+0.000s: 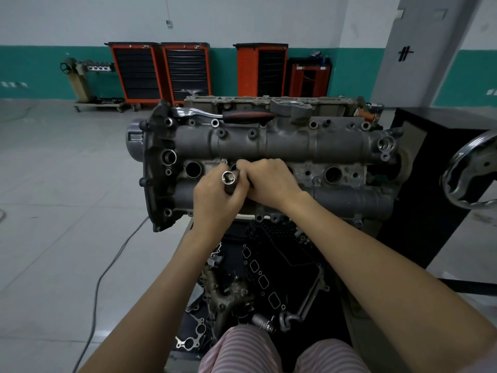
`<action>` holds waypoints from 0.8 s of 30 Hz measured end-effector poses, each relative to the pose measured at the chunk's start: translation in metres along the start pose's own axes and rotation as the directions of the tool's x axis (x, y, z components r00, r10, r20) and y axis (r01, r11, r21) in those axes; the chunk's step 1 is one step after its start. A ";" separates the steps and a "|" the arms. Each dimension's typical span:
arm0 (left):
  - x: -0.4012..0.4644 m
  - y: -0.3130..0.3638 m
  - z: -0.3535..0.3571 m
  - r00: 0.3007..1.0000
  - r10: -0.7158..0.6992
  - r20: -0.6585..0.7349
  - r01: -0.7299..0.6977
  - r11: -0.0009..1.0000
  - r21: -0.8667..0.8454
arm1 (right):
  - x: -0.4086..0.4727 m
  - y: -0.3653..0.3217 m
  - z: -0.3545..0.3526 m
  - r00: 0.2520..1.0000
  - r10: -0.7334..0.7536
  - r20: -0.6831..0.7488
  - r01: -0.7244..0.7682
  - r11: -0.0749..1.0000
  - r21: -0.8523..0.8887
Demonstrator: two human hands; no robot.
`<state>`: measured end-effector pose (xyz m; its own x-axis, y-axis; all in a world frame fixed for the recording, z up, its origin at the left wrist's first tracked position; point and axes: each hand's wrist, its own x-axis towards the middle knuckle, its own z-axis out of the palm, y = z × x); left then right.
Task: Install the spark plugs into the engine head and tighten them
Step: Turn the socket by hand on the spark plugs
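Note:
The grey engine head [282, 146] sits on a stand in front of me, with a row of round spark plug wells; one open well [193, 169] is at the left and another open well [333, 175] at the right. My left hand [215, 197] grips a chrome spark plug socket [230, 179], its open end facing up toward me. My right hand [269, 181] lies beside it over the middle wells, fingers curled against the socket's side. No spark plug is visible; the hands hide the middle wells. A ratchet wrench [228, 115] with a black-and-red handle rests on the head's far edge.
A tray of gaskets and engine parts [258, 278] lies below the head near my knees. A stand handwheel [473, 173] is at the right. Orange tool carts [161, 71] line the far wall. A cable [107, 270] runs across the floor at left.

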<state>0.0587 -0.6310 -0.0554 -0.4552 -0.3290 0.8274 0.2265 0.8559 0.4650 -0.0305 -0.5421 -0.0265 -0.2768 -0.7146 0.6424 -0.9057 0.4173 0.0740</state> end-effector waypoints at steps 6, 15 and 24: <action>0.010 0.003 0.000 0.999 -0.040 -0.020 0.041 0.997 0.063 | -0.001 0.002 0.001 0.998 0.018 0.052 -0.014 0.998 -0.060; 0.003 0.000 -0.001 1.000 0.025 -0.014 -0.025 1.000 0.015 | 0.000 -0.001 0.002 0.998 0.040 0.056 -0.039 0.999 -0.015; 0.007 0.002 -0.006 0.998 0.054 0.026 -0.054 0.999 0.005 | -0.003 0.001 0.001 0.999 -0.032 -0.006 0.032 0.999 -0.040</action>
<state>0.0606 -0.6343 -0.0470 -0.4650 -0.2720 0.8425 0.2465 0.8742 0.4184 -0.0306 -0.5403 -0.0294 -0.2456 -0.7241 0.6445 -0.9005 0.4166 0.1249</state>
